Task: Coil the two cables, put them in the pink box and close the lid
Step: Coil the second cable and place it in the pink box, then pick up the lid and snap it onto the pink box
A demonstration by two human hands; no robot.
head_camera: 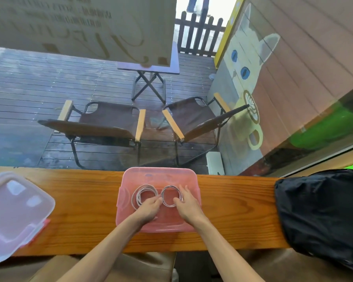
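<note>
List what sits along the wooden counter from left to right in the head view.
Translucent plastic lid with pink clips → left coil of pale cable → right coil of pale cable, both coils inside the open pink plastic box → black fabric bag.

Pink box [124, 202], pale grey cables [144, 197], black bag [322, 212].

Pink box [159, 224] was translucent plastic, lid [16, 216] at left likewise; counter [86, 210] varnished grained wood; bag [322, 212] at right matt black cloth.
</note>
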